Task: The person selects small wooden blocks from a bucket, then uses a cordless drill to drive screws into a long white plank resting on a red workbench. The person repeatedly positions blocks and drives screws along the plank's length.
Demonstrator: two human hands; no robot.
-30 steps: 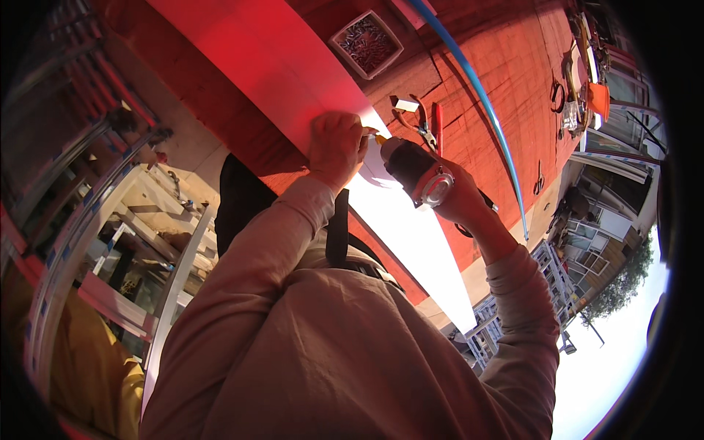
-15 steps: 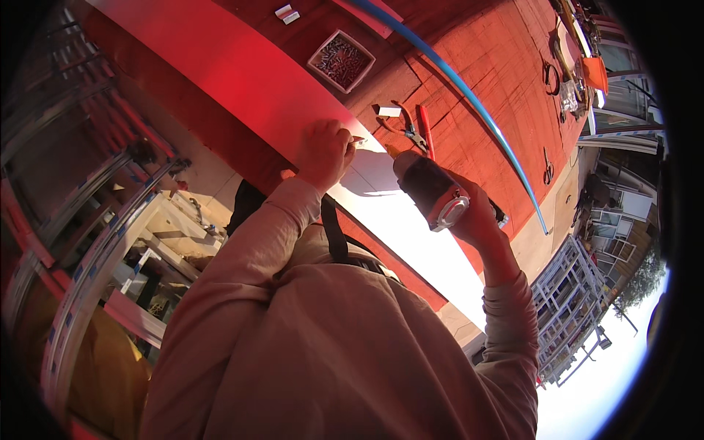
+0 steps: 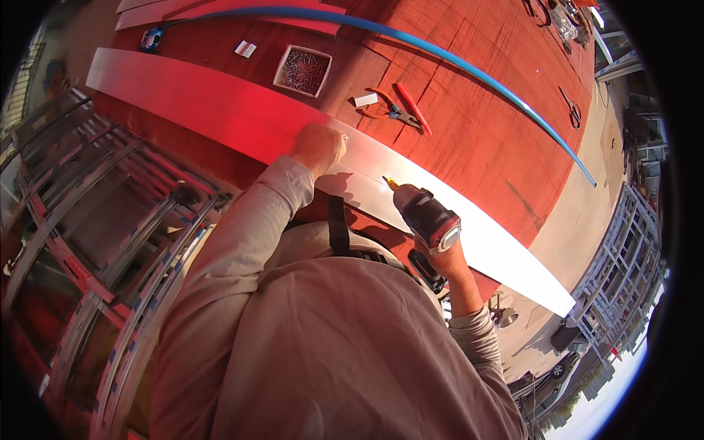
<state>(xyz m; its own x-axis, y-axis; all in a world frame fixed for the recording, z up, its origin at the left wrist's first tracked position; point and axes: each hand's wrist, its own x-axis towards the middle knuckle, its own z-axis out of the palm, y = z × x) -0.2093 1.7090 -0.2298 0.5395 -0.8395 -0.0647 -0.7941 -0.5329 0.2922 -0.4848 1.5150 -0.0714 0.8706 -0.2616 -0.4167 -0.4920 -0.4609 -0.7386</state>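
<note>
A long, flat, shiny metal strip (image 3: 475, 213) lies across the red table in front of me. My left hand (image 3: 320, 149) rests over it with fingers closed; something small and pale shows at the fingertips, too small to name. My right hand (image 3: 449, 264) grips a dark cordless drill (image 3: 427, 215) by its handle. The yellowish tip and bit of the drill point toward the left hand, above the strip and apart from that hand. Past the strip's far edge lie orange-handled pliers (image 3: 396, 112), a red pen-like stick (image 3: 414, 108) and a small white block (image 3: 365, 100).
A square box of screws (image 3: 302, 71) stands on the red table (image 3: 477, 132). A long blue tube (image 3: 455, 59) curves across the far side. Scissors (image 3: 572, 108) lie at the right edge. Metal frames (image 3: 132, 220) stand close on the left; others (image 3: 623, 249) lie at the right.
The view has turned, showing more of the strip. My right hand has drawn the drill nearer my body, so its bit is now over the strip rather than by the pliers. The left hand remains closed.
</note>
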